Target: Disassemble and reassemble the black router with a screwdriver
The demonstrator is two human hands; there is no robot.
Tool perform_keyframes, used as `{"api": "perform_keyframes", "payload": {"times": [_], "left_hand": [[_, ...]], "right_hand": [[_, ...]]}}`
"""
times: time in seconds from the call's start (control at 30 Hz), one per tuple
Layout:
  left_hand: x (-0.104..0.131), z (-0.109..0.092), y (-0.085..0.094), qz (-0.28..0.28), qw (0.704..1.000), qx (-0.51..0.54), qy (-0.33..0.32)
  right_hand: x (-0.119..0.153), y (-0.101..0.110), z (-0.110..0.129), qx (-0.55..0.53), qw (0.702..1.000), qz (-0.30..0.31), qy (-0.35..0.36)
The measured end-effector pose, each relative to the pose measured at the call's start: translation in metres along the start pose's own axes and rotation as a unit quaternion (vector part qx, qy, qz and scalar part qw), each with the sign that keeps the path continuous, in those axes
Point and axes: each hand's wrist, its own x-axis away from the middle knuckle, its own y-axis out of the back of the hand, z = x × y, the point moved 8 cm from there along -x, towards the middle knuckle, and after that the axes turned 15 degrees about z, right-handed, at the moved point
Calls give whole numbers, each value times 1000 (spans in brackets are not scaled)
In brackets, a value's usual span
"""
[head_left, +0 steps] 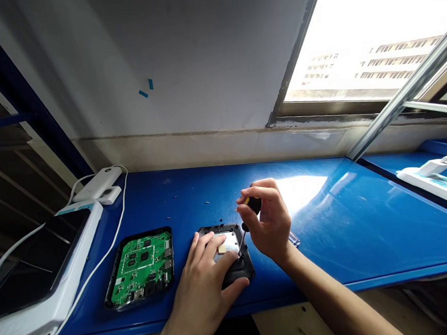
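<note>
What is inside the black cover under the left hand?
A silvery plate with a tan patch shows inside the cover; the screwdriver points into it. The left hand covers the near-left part, so whatever lies there can't be seen.

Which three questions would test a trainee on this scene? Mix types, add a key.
1. Multiple choice: what holds the screwdriver?
A) The left hand
B) The right hand
C) Both hands

2. True or false: the green circuit board lies between the two hands.

3. Short answer: what does the left hand rest on?

Key:
1. B.
2. False; the green circuit board lies to the left of both hands.
3. The black casing.
</note>
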Motion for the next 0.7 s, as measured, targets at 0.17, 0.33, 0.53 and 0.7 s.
{"api": "perform_keyframes", "payload": {"times": [0.17, 0.33, 0.53, 0.7], "left_hand": [[-2, 0, 0, 2, 1000, -4, 1], [-1, 1, 1, 4, 1000, -2, 5], [-2, 0, -1, 3, 1000, -7, -1], [-2, 1, -1, 5, 1000, -10, 2]], "right_hand": [[3, -9, -1, -81, 996, 47, -2], [0, -2, 4, 5, 1000, 12, -1], [3, -2, 4, -5, 1000, 21, 14], [2, -8, 1, -59, 997, 44, -3]]}}
